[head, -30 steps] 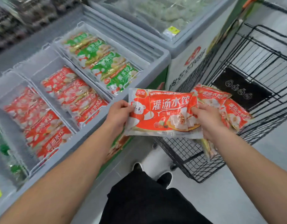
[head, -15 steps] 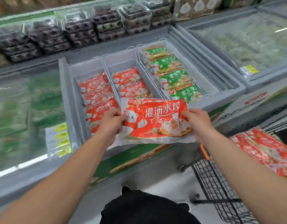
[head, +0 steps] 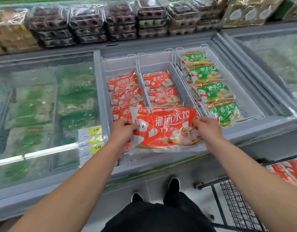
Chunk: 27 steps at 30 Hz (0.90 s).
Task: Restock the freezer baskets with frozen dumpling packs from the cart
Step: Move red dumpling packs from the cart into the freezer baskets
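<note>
I hold a red dumpling pack (head: 167, 129) flat over the near end of the open freezer. My left hand (head: 123, 129) grips its left edge and my right hand (head: 205, 129) grips its right edge. Beneath it lie three white baskets: the left basket (head: 118, 65) and the middle basket (head: 175, 77) hold red packs, the right basket (head: 249, 104) holds green packs. The held pack hides the near ends of the left and middle baskets. At the lower right, the black wire cart (head: 234, 203) carries more red packs (head: 288, 171).
A closed glass freezer lid (head: 44, 106) covers green packs on the left, with yellow price tags (head: 95, 139) at its edge. Another closed freezer (head: 275, 54) stands on the right. Stacked clear trays (head: 121, 19) line the shelf behind. My shoes (head: 173, 183) stand at the freezer's base.
I turned from the cart to the freezer and carried the red pack with both hands over the near end of the baskets. The cart has slid to the lower right of view.
</note>
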Each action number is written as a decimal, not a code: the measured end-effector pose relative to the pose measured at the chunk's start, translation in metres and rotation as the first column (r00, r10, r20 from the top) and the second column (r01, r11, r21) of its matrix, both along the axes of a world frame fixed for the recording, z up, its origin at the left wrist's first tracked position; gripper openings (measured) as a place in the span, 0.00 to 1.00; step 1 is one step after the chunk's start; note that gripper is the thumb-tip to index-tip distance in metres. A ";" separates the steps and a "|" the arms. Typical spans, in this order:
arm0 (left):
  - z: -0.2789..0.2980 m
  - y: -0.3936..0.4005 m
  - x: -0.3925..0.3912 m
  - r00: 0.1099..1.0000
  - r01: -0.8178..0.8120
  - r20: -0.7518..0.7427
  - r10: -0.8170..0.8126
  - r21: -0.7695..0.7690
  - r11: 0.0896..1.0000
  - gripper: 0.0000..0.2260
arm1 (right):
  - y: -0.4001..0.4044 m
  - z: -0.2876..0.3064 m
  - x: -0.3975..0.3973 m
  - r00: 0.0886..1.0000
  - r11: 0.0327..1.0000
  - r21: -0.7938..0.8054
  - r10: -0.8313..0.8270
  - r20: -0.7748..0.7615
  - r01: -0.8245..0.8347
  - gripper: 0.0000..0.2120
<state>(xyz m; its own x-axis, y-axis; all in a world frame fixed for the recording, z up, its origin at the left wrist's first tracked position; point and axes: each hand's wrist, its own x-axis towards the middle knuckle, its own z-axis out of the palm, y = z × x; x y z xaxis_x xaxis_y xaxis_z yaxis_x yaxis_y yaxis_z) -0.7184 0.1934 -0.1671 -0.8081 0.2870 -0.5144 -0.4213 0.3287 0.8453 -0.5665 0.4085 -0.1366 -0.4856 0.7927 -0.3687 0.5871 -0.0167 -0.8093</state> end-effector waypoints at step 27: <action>-0.085 0.240 -0.163 0.988 -0.148 -0.006 0.153 -0.293 0.945 0.11 | 0.246 -0.114 -0.213 0.966 0.980 -0.037 0.201 0.165 -0.198 0.10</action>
<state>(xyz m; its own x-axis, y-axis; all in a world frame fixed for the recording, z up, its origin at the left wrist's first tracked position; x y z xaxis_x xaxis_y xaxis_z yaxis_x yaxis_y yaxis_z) -0.8810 0.4334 -0.2525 -0.8208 -0.0018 -0.5713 -0.4983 0.4911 0.7145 -0.7794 0.6547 -0.2507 -0.5633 0.6776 -0.4729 0.7069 0.0988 -0.7004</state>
